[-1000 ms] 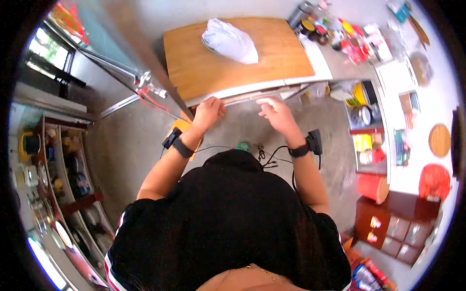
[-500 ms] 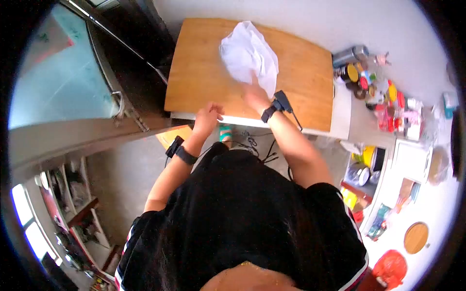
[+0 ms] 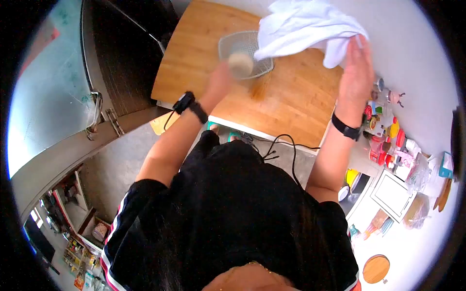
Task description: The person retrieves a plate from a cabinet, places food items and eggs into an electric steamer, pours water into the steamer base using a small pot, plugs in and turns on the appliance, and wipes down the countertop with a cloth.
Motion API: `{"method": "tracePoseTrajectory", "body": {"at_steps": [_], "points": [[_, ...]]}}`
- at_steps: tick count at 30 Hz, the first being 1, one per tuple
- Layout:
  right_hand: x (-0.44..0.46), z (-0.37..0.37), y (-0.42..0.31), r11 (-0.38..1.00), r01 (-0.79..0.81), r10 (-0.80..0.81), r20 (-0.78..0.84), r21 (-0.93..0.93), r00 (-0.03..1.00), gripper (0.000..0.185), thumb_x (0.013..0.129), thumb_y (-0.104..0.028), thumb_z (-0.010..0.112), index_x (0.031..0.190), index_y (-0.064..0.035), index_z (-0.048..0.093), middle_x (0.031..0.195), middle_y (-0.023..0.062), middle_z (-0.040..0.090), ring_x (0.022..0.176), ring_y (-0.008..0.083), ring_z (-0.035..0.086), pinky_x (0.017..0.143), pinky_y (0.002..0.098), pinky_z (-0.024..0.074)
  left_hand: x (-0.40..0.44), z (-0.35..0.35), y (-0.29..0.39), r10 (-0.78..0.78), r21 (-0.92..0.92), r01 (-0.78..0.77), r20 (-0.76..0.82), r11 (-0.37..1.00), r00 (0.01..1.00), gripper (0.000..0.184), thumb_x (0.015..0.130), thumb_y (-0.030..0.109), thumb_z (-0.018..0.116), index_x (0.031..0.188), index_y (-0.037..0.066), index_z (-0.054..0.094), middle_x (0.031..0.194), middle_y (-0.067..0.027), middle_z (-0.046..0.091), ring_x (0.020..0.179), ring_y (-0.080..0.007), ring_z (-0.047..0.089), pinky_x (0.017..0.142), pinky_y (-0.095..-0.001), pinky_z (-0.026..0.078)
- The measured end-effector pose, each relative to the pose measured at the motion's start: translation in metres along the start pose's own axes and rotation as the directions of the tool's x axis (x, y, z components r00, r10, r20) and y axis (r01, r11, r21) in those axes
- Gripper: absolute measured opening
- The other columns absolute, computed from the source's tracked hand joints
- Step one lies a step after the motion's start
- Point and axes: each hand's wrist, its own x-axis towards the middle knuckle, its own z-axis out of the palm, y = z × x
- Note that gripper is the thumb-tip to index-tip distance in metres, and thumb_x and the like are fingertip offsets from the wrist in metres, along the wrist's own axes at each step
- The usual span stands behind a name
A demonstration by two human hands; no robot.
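Observation:
My right hand (image 3: 357,70) is raised over the right side of the wooden tabletop (image 3: 291,104), its fingers closed on a white cloth (image 3: 303,31) that spreads out to the left in the air. Under the cloth's left end, a pale mesh basket (image 3: 236,40) stands on the tabletop. Inside it lies a round beige thing (image 3: 240,64), too blurred to name. My left hand (image 3: 221,80) is at the basket's near left rim, smeared by motion, so its fingers and any contact do not show clearly.
Jars and bottles (image 3: 386,126) crowd the counter at the right. A black cable (image 3: 291,140) runs along the table's front edge. At the left stands a large dark cabinet (image 3: 128,63). A round wooden board (image 3: 376,269) lies at the lower right.
My right hand has lifted the white cloth up and to the right, uncovering the basket with the beige thing. My left hand has moved forward to the basket.

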Motion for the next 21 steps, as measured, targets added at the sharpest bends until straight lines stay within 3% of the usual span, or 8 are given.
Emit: {"method": "tracePoseTrajectory", "body": {"at_steps": [3,5,9,12,15,18,20,21], "points": [[-0.005,-0.023,-0.02,0.99,0.078,-0.08,0.016,0.115,0.997,0.041,0.101,-0.007,0.051,0.136,0.0124,0.046,0.142,0.0224,0.048,0.132,0.0275,0.049,0.114,0.0372,0.0373,0.02,0.016,0.012,0.416,0.148,-0.399,-0.111,0.905,0.902,0.053,0.083,0.007,0.063,0.134,0.005,0.048,0.119,-0.0177,0.061,0.108,-0.0425,0.055,0.096,-0.0504,0.046],[-0.009,-0.036,-0.028,0.989,0.127,-0.131,0.057,0.072,0.99,0.041,0.1,-0.006,0.049,0.136,0.0135,0.045,0.144,0.0238,0.046,0.135,0.0348,0.045,0.116,0.0423,0.0346,0.041,0.033,0.008,0.443,0.34,-0.408,-0.029,0.848,0.896,0.056,0.079,0.006,0.067,0.133,0.006,0.049,0.125,-0.0177,0.057,0.115,-0.0411,0.052,0.099,-0.05,0.044],[-0.016,-0.058,-0.027,0.996,0.054,-0.062,0.107,0.076,0.992,0.044,0.099,-0.009,0.048,0.138,0.0122,0.044,0.144,0.0226,0.046,0.138,0.0346,0.041,0.119,0.0442,0.0285,0.066,0.039,0.016,0.308,0.559,-0.393,0.245,0.73,0.919,0.055,0.078,0.008,0.07,0.13,0.006,0.053,0.127,-0.0168,0.056,0.117,-0.0374,0.052,0.098,-0.0496,0.044],[-0.021,-0.061,-0.022,0.995,0.001,-0.016,0.142,0.105,0.99,0.046,0.098,-0.01,0.048,0.139,0.0111,0.044,0.144,0.0213,0.046,0.138,0.0329,0.041,0.119,0.0444,0.026,0.073,0.044,0.003,0.474,0.608,-0.449,0.133,0.655,0.871,0.055,0.075,0.011,0.074,0.127,0.006,0.055,0.124,-0.0169,0.058,0.112,-0.0362,0.056,0.093,-0.0486,0.047],[-0.022,-0.055,-0.02,0.988,-0.02,-0.012,0.207,0.153,0.978,0.046,0.099,-0.01,0.049,0.139,0.0098,0.045,0.143,0.0194,0.047,0.137,0.0296,0.042,0.119,0.0429,0.027,0.039,0.024,0.021,0.371,0.374,-0.308,-0.108,0.875,0.922,0.054,0.074,0.014,0.077,0.124,0.004,0.057,0.116,-0.0174,0.061,0.108,-0.0347,0.058,0.091,-0.0469,0.049],[-0.02,-0.04,-0.019,0.977,-0.012,-0.053,0.295,0.214,0.954,0.046,0.099,-0.012,0.05,0.139,0.0094,0.044,0.143,0.0193,0.047,0.136,0.0288,0.043,0.118,0.0407,0.0274,-0.021,0.0,0.026,0.205,0.17,-0.169,-0.219,0.971,0.954,0.052,0.076,0.019,0.078,0.121,0.002,0.06,0.112,-0.0169,0.063,0.104,-0.031,0.062,0.088,-0.0419,0.051],[-0.02,-0.028,-0.015,0.971,-0.059,-0.015,0.308,0.231,0.951,0.047,0.099,-0.013,0.051,0.14,0.0086,0.044,0.143,0.0182,0.047,0.136,0.0272,0.043,0.118,0.0393,0.0281,-0.068,-0.004,-0.001,0.009,-0.366,-0.046,-0.104,0.93,0.995,0.042,0.079,0.022,0.077,0.113,0.0,0.065,0.104,-0.0144,0.069,0.094,-0.026,0.064,0.08,-0.041,0.052],[-0.022,-0.019,-0.013,0.967,-0.077,-0.006,0.322,0.244,0.947,0.048,0.099,-0.013,0.052,0.14,0.0082,0.044,0.143,0.0176,0.047,0.136,0.0265,0.043,0.117,0.0387,0.0284,-0.1,-0.015,-0.006,-0.068,-0.369,0.048,-0.042,0.928,0.997,0.042,0.08,0.024,0.077,0.113,0.001,0.065,0.103,-0.0136,0.07,0.091,-0.0229,0.065,0.077,-0.0385,0.053]]}}
